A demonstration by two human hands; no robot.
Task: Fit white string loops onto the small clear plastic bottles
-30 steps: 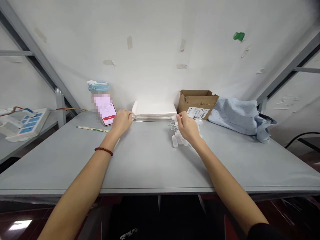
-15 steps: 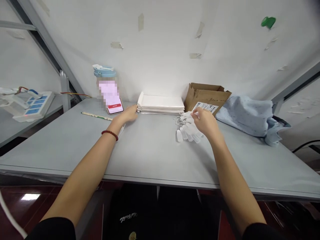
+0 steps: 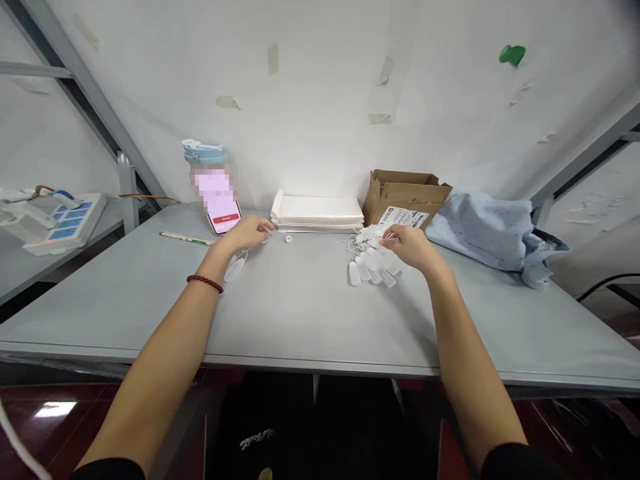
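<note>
My left hand (image 3: 247,233) hovers low over the table, its fingers loosely curled but apart, with no held thing showing. Just right of its fingertips lies a small white round piece (image 3: 289,239). Beneath the wrist rest white tags (image 3: 234,269) with thin string loops. At the right, a pile of white, partly translucent tags (image 3: 373,267) with strings lies in front of a cardboard box. My right hand (image 3: 407,245) reaches into this pile from the right, thumb and fingers pinched on a white tag at its upper edge; the fingertips partly hide it.
A stack of white flat packs (image 3: 320,213) stands against the wall, beside the cardboard box (image 3: 395,200). A light-blue cloth (image 3: 485,230) lies far right. At left are a phone (image 3: 226,217) leaning on a blue-lidded container (image 3: 205,153) and a thin printed strip (image 3: 187,238).
My left hand has drawn back slightly from the white stack, and the small round piece now shows on the table. My right hand stays at the tag pile. The view has shifted slightly.
</note>
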